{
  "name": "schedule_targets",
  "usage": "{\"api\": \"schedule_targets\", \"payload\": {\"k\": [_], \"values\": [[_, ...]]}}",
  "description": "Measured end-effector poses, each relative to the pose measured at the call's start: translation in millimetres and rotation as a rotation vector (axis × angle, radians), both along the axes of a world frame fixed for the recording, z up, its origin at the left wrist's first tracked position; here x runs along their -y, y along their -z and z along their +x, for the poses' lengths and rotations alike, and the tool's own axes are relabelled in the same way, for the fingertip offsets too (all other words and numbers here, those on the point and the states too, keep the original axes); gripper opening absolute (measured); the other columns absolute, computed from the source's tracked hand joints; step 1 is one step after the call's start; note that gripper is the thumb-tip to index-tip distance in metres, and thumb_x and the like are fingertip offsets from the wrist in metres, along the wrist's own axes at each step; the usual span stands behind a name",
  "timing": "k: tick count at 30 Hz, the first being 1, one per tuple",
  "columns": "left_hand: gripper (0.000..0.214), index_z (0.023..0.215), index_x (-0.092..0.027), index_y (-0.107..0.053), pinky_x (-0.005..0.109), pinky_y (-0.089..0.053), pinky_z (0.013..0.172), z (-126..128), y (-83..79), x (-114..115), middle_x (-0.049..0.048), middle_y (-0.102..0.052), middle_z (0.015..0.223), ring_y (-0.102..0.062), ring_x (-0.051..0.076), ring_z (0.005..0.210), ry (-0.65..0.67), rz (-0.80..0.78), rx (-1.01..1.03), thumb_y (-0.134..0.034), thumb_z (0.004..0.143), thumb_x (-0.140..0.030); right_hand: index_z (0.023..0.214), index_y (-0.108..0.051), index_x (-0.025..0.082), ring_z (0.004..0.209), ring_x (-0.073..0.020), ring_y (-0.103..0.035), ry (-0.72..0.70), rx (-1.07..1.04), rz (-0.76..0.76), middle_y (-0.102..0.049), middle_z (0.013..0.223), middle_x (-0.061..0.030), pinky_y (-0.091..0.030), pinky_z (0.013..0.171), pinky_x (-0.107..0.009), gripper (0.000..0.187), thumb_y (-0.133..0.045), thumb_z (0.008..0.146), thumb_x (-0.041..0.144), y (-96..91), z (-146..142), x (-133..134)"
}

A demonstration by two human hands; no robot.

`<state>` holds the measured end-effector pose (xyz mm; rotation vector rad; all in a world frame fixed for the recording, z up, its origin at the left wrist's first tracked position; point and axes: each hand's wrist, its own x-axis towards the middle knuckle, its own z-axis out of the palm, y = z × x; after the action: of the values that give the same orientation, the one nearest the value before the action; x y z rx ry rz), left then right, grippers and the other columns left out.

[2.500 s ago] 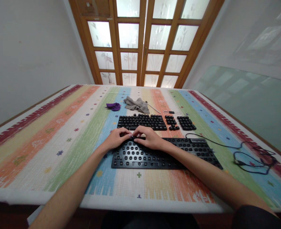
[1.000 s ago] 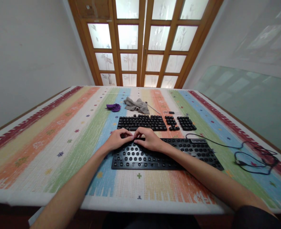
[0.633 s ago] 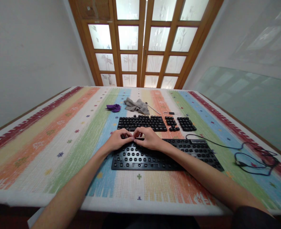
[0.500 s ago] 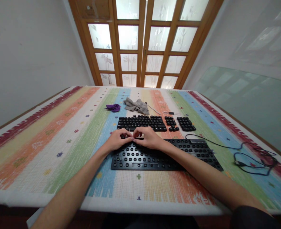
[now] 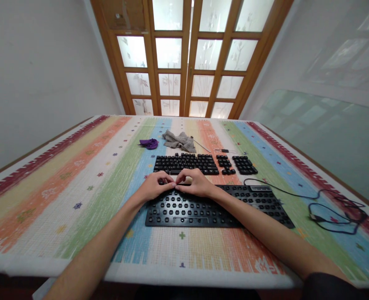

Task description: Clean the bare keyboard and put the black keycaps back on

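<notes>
A black keyboard base (image 5: pixel 190 208), stripped of its keycaps, lies in front of me with its rows of bare key posts showing. Over its upper left part, my left hand (image 5: pixel 156 185) is closed, thumb and fingertips pinched together. My right hand (image 5: pixel 194 182) meets it there in a pinch of its own, the tips of both hands touching. Whatever sits between the fingertips is too small and hidden to make out. Just beyond the hands, the loose black keycaps (image 5: pixel 187 162) lie in keyboard order on the cloth.
Farther back are a purple strap-like cloth (image 5: pixel 149 143), a grey rag (image 5: pixel 179 141), a thin stick (image 5: pixel 201 145) and a small black-handled tool (image 5: pixel 224 151). More keycaps (image 5: pixel 244 165) are grouped at the right. The keyboard's cable (image 5: pixel 334 231) coils on the striped tablecloth (image 5: pixel 93 200).
The whole view has shifted slightly downward in the picture. Both hands stay pinched together at almost the same spot over the keyboard base.
</notes>
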<state>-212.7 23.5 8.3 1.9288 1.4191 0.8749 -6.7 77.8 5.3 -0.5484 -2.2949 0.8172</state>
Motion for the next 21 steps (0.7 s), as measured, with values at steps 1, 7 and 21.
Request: {"api": "schedule_targets", "payload": {"k": [1, 7, 21], "values": [[0.026, 0.081, -0.020, -0.074, 0.031, -0.047, 0.072, 0.0, 0.2, -0.2, 0.0037, -0.069, 0.079, -0.061, 0.018, 0.074, 0.001, 0.000, 0.002, -0.067, 0.078, -0.045, 0.081, -0.068, 0.018, 0.072, -0.0135, -0.064, 0.002, -0.001, 0.001, -0.071, 0.079, -0.0015, -0.051, 0.070, -0.026, 0.006, -0.071, 0.076, 0.021, 0.3, 0.2, 0.3], [0.025, 0.081, -0.020, -0.074, 0.031, -0.048, 0.073, -0.1, 0.1, -0.5, 0.0032, -0.069, 0.079, -0.061, 0.018, 0.074, 0.016, -0.001, 0.017, -0.067, 0.077, -0.044, 0.080, -0.068, 0.018, 0.070, -0.0132, -0.063, 0.000, -0.016, -0.016, -0.071, 0.078, -0.0019, -0.050, 0.067, -0.025, 0.007, -0.072, 0.076, 0.022, 0.4, 0.6, 0.1], [0.024, 0.079, -0.020, -0.074, 0.030, -0.047, 0.071, 0.9, 0.3, -0.7, 0.0030, -0.069, 0.077, -0.061, 0.018, 0.073, 0.005, 0.001, 0.025, -0.068, 0.076, -0.043, 0.079, -0.069, 0.019, 0.069, -0.0130, -0.063, 0.002, -0.013, 0.018, -0.071, 0.078, -0.0014, -0.050, 0.067, -0.025, 0.005, -0.072, 0.076, 0.020, 1.2, 0.5, 0.9]]}}
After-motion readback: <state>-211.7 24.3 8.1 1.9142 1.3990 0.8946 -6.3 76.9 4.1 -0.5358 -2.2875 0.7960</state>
